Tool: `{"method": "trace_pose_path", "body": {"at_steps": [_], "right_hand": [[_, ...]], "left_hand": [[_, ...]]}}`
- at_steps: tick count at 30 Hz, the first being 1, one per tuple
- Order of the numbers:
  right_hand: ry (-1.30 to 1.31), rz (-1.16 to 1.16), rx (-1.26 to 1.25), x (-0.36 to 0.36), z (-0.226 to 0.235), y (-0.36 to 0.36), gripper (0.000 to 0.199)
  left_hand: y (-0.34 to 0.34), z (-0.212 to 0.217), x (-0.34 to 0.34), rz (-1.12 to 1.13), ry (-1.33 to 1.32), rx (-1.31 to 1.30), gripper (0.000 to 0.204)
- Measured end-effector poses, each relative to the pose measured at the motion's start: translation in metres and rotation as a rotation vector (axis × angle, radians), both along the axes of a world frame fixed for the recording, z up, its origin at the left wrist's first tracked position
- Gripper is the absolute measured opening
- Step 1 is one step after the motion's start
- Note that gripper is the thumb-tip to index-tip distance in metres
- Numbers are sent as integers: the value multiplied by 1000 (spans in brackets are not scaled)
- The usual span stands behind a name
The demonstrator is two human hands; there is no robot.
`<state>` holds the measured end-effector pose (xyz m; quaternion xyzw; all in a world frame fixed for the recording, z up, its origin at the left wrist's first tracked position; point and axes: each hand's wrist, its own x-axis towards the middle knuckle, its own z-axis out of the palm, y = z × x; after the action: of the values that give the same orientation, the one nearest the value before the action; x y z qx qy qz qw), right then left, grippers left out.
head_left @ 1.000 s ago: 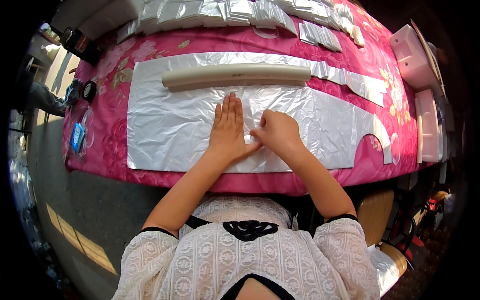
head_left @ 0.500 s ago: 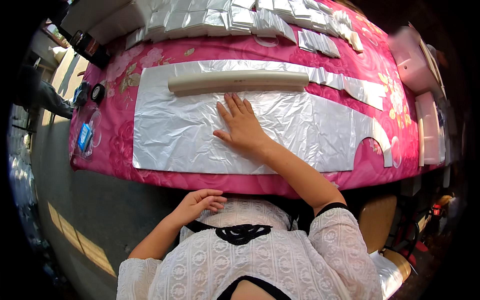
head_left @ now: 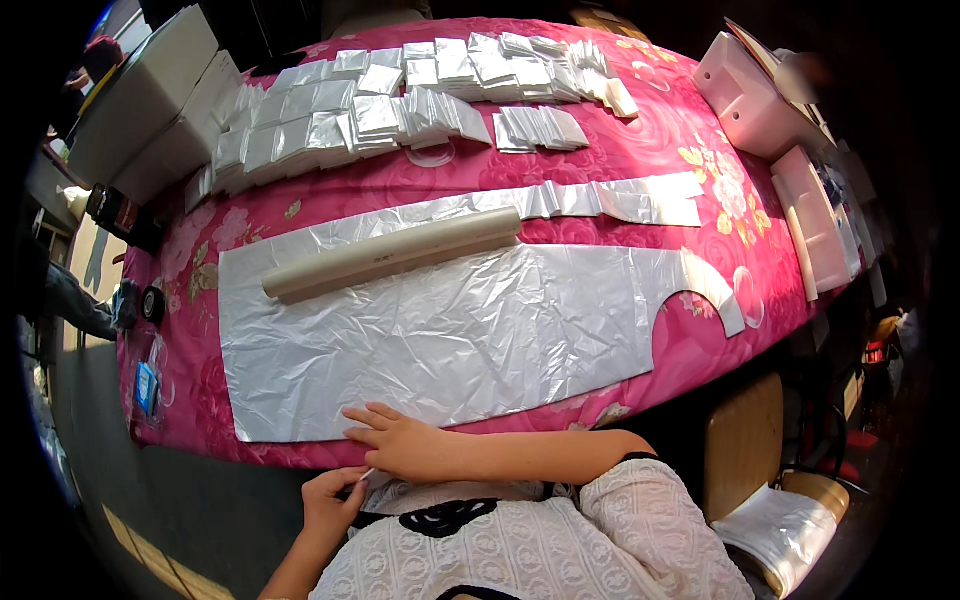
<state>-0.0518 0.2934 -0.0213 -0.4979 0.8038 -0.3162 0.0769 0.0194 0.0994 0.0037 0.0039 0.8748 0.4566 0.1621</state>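
Note:
A white plastic sheet [head_left: 480,345], cut like an apron with a curved notch at its right end, lies spread on the table. Across its far half rests a beige tube [head_left: 395,255], slightly slanted. My right hand [head_left: 395,445] is at the sheet's near edge, fingers spread, the fingertips over the plastic. Just below it, off the table's edge, my left hand [head_left: 330,497] is closed with thumb and fingers pinched together. A small whitish bit shows between the two hands, too small to name.
Many folded white plastic packets [head_left: 375,115] stand in rows along the far side of the pink floral tablecloth [head_left: 600,165]. White boxes [head_left: 145,110] and a dark jar [head_left: 120,215] are at left, with black tape [head_left: 153,304]. Pink-white bins [head_left: 755,100] stand right; a wooden chair [head_left: 745,440] is nearer.
My right hand has drawn back from beside the tube to the sheet's near edge. My left hand has closed and come next to it. The view has shifted and tilted.

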Motion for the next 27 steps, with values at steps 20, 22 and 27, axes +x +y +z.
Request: {"method": "trace_pose_path", "body": {"at_steps": [20,22,27], "right_hand": [[-60,-1696,134,-307,-16,352,37],[278,-1810,293,-298,-4,322,40],[175,-902,-59,-246,27,242,45]], "left_hand": [[27,-4,-46,61,-17,449,20],[26,-1,-42,83,-12,442,20],[28,2,-45,50,-9,445,21]]}}
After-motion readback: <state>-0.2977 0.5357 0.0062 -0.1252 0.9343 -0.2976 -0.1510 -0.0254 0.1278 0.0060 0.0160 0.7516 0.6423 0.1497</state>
